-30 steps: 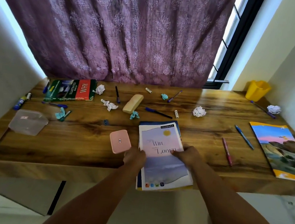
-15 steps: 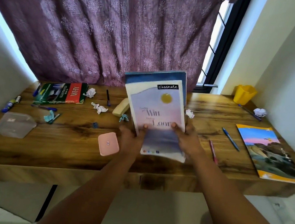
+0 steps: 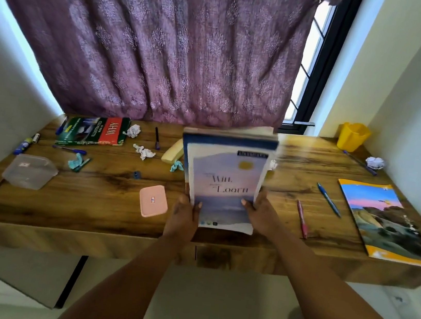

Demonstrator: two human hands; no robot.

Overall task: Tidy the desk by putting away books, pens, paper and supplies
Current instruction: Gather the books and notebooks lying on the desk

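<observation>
Two hands hold up a stack of books

The left hand (image 3: 182, 216) and right hand (image 3: 261, 213) pinch the flat paper books (image 3: 224, 180) by their bottom corners, standing them up over the smooth wooden desk (image 3: 106, 198). A rounded pink box (image 3: 153, 200) sits at 9 o'clock, a thin pink pen (image 3: 302, 219) at 3 o'clock.

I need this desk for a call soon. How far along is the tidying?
Barely begun; nothing looks put away yet. In hand: the left hand and right hand hold a stack of notebooks upright at the desk front. Left: the green book, landscape-cover book, blue pen, pink pen, crumpled paper, pink box and clear container.
</observation>
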